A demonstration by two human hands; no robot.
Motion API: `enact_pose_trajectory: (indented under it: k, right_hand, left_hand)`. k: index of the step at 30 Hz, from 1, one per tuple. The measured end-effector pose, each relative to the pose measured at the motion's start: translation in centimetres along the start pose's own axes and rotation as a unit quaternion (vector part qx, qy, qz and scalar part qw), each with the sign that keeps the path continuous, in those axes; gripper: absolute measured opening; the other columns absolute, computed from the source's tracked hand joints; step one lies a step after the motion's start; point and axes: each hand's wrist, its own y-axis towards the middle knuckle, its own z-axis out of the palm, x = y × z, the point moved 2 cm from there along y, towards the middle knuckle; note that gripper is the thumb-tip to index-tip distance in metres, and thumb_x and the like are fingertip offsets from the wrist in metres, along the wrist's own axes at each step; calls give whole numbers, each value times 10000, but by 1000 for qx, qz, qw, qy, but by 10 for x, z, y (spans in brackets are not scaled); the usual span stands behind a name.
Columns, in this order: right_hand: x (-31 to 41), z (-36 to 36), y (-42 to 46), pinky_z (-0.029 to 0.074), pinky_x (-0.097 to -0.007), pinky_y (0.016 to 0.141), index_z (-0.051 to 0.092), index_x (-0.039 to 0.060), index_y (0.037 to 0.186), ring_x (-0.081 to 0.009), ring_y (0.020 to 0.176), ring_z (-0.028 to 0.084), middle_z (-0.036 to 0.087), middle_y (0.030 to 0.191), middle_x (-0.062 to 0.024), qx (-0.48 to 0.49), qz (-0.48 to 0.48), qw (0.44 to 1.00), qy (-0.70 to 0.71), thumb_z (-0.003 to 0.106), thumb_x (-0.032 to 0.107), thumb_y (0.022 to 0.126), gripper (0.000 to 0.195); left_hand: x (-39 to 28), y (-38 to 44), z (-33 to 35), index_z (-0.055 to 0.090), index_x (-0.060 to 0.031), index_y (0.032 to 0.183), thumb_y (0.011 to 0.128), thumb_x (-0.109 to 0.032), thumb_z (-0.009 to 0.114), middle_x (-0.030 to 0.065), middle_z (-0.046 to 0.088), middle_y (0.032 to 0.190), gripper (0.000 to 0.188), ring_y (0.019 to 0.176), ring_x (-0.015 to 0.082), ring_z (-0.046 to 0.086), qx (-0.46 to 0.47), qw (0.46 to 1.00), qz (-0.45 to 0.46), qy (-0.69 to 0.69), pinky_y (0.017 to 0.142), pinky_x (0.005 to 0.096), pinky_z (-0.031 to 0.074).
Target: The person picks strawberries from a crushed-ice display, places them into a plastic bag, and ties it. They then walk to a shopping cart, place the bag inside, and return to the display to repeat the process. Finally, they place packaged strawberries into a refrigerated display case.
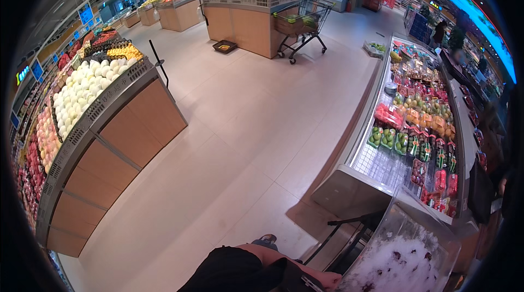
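One of my hands (327,279) shows at the bottom edge, beside the near wall of a clear plastic bin (360,247) that holds ice and a few dark pieces. It seems to be my left hand, at the end of a bare forearm with a black sleeve; its fingers look curled, but what they hold cannot be made out. A dark flat object (309,281) with a metallic edge lies against the wrist. My right hand is out of view. Beyond the bin, a chilled display case (378,165) holds packed fruit, with green fruit (388,138) in trays.
A produce stand (143,128) with pale melons (82,91) curves along the left. A shopping cart (305,22) stands by a vegetable stand (241,26) ahead. A black crate (224,47) lies on the floor. A person (439,34) is at the far right; a black frame is beside the bin.
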Motion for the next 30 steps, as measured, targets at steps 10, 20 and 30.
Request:
enact_pose_trajectory:
  k: [10, 20, 30]
  right_hand:
    - [6, -24, 12, 462, -461, 667, 609, 12, 877, -355, 788, 593, 611, 856, -203, 59, 15, 998, -10, 452, 145, 819, 213]
    - [34, -77, 7, 455, -448, 719, 610, 13, 883, -346, 847, 580, 607, 901, -197, 54, -15, 997, -46, 463, 133, 806, 204]
    - [51, -98, 5, 510, -423, 581, 651, 57, 712, -290, 701, 644, 643, 744, -136, 81, 43, 995, 38, 515, 122, 713, 151]
  left_hand:
    - [15, 24, -5, 530, -54, 511, 705, -101, 538, 20, 510, 472, 200, 441, 121, 477, 101, 994, 47, 0, 423, 294, 366]
    - [7, 17, -12, 486, -47, 653, 752, -138, 547, 31, 505, 530, 148, 471, 129, 496, 109, 990, 59, 62, 429, 286, 383]
    - [14, 12, -22, 454, -51, 832, 850, -184, 582, 49, 538, 585, 186, 501, 111, 507, 115, 992, -39, -44, 454, 257, 419]
